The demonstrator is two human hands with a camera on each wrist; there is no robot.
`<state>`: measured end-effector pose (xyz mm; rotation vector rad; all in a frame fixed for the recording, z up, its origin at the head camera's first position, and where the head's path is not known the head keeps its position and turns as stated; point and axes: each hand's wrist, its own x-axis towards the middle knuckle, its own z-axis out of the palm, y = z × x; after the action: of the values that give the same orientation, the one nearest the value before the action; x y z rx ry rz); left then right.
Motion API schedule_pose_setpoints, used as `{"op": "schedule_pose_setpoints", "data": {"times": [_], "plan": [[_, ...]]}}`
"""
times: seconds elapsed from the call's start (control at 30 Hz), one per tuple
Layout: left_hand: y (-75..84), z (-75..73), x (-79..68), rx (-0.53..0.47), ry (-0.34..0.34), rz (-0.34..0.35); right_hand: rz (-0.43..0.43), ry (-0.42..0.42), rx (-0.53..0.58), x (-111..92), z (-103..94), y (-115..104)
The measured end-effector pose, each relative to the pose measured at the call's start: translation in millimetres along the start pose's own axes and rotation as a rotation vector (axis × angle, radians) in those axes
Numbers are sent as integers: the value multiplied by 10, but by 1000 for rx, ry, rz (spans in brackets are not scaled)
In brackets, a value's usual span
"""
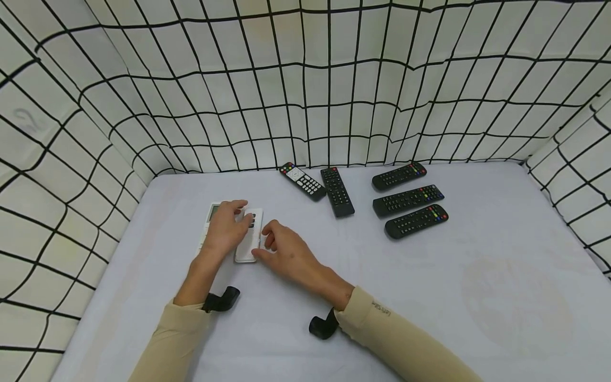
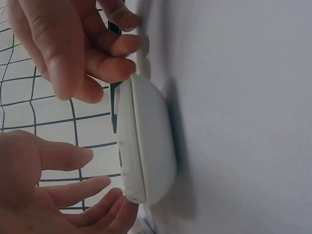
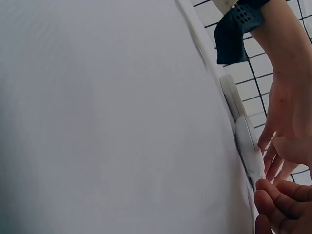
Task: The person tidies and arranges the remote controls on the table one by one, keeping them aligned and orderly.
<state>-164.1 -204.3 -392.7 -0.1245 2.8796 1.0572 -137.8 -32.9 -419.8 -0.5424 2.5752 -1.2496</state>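
Observation:
A white remote (image 1: 249, 244) lies flat on the white surface, its dark buttons toward the far end. My left hand (image 1: 226, 227) hovers over its left side, with the thumb above the buttons. Partly under that hand is a second white remote (image 1: 213, 211) with a small grey screen. My right hand (image 1: 288, 252) is at the first remote's right edge, fingers loosely bent. In the left wrist view the white remote (image 2: 153, 141) stands edge-on between my right hand (image 2: 63, 48) and left hand (image 2: 58, 185). The right wrist view shows right fingertips near its edge.
Black remotes lie behind and to the right: two slanted ones (image 1: 303, 181) (image 1: 337, 192) near the back edge, and three stacked in a column, the middle one (image 1: 408, 200) among them. Black netting (image 1: 329, 101) over white sheeting walls the back and sides.

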Motion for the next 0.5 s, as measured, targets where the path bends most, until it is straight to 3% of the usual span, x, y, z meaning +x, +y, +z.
{"op": "schedule_pose_setpoints", "data": {"times": [0.33,0.5], "plan": [[159,115,30,-70,170,73,-10,107,51,31,-265,145],[248,211,64,-132,188,99,-13,155,57,46,-362,232]]}}
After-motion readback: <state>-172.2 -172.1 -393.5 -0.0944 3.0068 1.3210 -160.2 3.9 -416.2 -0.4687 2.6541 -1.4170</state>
